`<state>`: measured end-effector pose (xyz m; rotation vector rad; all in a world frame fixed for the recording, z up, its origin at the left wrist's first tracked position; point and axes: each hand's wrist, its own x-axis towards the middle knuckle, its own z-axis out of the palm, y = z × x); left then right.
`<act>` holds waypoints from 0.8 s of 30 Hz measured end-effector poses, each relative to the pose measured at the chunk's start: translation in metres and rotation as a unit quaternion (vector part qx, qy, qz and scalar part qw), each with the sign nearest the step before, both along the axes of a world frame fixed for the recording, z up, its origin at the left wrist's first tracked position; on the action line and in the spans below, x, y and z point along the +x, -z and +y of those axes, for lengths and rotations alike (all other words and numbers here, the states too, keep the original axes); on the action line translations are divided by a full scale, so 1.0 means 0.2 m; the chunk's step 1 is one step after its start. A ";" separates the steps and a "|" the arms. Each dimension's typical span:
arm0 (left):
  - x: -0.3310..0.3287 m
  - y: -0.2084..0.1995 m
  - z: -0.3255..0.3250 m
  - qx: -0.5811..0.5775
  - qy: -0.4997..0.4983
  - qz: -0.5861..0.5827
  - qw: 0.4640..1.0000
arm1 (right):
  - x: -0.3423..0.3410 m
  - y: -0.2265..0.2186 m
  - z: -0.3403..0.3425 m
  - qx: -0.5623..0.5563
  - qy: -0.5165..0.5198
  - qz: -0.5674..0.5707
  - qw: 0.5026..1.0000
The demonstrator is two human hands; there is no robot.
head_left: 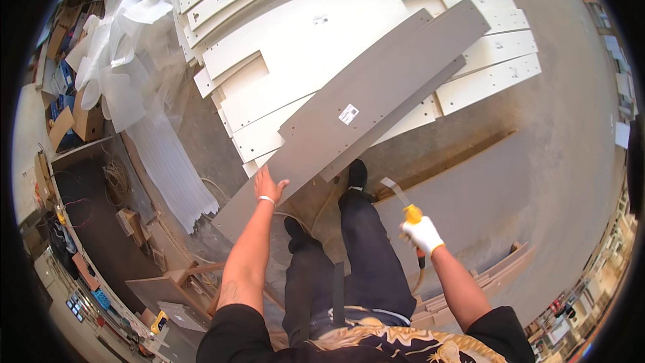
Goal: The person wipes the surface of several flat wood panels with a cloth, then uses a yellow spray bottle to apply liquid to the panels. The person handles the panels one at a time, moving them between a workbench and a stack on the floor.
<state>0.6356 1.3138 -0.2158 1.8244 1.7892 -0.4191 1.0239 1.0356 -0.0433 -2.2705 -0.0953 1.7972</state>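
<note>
- The long grey flat board [363, 111] with small drilled holes and a white sticker is lying slantwise across a stack of cream-white flat panels [302, 47] on the floor, its upper end pointing to the upper right and its lower end reaching down toward the person's left arm.
- The grey board's lower left edge is being touched by the bare left hand [267, 187], whose fingers are being held spread and flat against it rather than wrapped round it; a pale band is being worn at that wrist.
- A second, narrower grey strip [410, 104] is lying just beside the board along its right edge, partly under it.
- A tool with a yellow body and a thin flat blade-like tip [405, 206] is being gripped by the right hand [422, 234], which is being covered by a white glove; the fingers are being kept fully curled round the handle, and the tip is being pointed up and to the left, clear of the board.
- The person's dark shoes [357, 175] are being set on the floor between the two hands, one close to the board's lower edge.
- Crumpled clear plastic wrapping [114, 60] and a white ribbed sheet [171, 168] are lying to the left, well apart from the hands.
- A large grey panel [470, 195] is lying on the floor to the right, beneath the gloved hand.
</note>
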 end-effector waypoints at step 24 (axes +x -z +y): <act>0.00 0.17 0.09 -0.159 -0.042 -0.004 0.986 | -0.03 0.39 0.31 0.041 -0.042 -0.052 0.997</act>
